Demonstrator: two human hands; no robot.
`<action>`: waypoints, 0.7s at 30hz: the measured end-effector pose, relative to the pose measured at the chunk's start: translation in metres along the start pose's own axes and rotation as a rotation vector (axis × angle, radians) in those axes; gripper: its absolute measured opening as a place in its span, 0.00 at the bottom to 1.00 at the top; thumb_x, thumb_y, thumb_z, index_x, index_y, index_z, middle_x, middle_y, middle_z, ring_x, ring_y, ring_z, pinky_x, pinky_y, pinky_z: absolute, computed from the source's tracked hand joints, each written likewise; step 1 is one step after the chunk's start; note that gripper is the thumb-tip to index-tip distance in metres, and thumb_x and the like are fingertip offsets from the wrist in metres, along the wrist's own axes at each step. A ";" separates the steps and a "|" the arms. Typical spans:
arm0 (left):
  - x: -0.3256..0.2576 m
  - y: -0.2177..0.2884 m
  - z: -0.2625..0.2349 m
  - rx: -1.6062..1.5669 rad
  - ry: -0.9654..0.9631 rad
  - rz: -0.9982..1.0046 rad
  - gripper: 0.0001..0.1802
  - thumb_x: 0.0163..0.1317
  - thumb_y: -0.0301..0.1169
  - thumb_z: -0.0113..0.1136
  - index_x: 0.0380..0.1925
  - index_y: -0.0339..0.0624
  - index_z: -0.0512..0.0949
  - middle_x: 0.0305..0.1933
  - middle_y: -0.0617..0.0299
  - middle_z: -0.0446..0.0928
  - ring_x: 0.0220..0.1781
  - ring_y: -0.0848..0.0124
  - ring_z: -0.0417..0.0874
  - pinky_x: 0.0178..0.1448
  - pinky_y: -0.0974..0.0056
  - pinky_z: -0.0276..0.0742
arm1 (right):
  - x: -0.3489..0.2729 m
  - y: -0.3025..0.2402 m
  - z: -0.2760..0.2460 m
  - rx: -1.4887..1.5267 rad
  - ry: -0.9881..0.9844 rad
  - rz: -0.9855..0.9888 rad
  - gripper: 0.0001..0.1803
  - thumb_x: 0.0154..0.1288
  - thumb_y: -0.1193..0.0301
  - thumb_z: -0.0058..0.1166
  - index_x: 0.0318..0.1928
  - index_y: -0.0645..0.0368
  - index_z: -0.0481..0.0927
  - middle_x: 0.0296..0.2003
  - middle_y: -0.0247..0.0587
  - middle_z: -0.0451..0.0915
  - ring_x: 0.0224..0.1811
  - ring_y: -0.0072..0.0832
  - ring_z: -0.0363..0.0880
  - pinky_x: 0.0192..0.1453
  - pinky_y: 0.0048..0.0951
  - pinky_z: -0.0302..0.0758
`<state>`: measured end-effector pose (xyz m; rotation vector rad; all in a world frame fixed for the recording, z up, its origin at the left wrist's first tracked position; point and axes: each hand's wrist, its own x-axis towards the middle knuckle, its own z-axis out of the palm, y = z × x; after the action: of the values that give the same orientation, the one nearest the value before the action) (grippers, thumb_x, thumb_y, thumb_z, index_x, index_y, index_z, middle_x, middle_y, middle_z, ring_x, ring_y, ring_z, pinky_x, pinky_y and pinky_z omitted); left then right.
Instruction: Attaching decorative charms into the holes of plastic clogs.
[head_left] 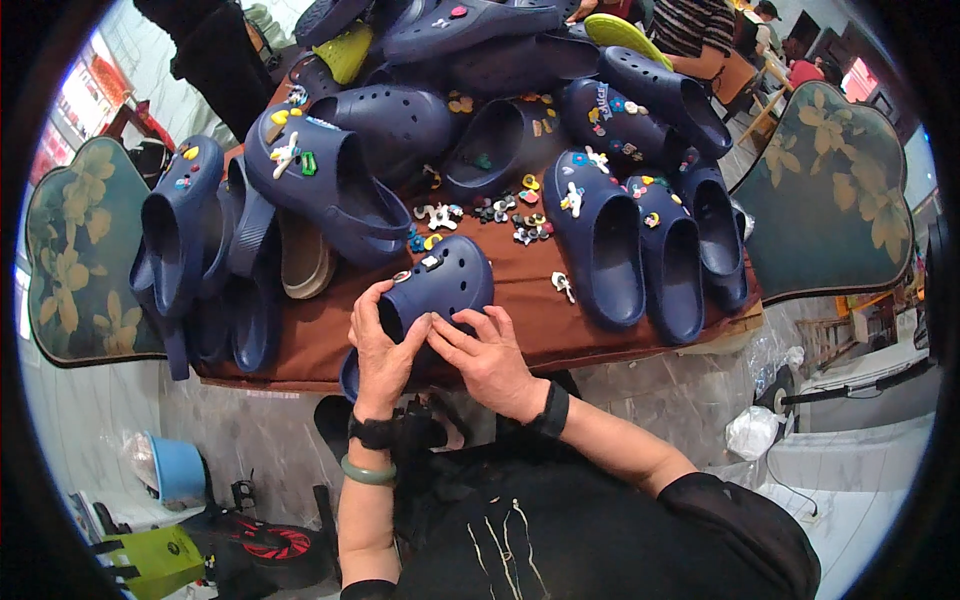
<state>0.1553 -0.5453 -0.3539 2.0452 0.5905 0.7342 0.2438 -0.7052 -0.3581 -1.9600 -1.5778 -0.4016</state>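
Head camera: wide fisheye worn on the person's head, upright, facing down and forward.
Bottom edge: the wearer's black shirt [610,530], closest to the lens.
Middle: left hand [383,352] and right hand [493,368], near, seen from above.
Top half: brown-covered table [525,320], stretching away.
Sides: a floral chair back [88,255] at each, curved by the lens.

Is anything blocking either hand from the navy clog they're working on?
Nothing visible: the left hand grips the clog, and the right hand is right at it. Loose charms lie beyond it.
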 end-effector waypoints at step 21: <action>0.001 0.016 0.000 0.206 -0.004 0.117 0.34 0.51 0.35 0.72 0.59 0.47 0.70 0.60 0.55 0.70 0.64 0.54 0.69 0.68 0.51 0.61 | -0.023 0.112 -0.037 -0.492 -0.102 0.295 0.13 0.56 0.78 0.56 0.43 0.54 0.79 0.40 0.35 0.77 0.56 0.35 0.72 0.71 0.58 0.51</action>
<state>0.1584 -0.5527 -0.3401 2.2861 0.5675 0.7631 0.3501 -0.7600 -0.3708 -2.5786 -1.3005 -0.6192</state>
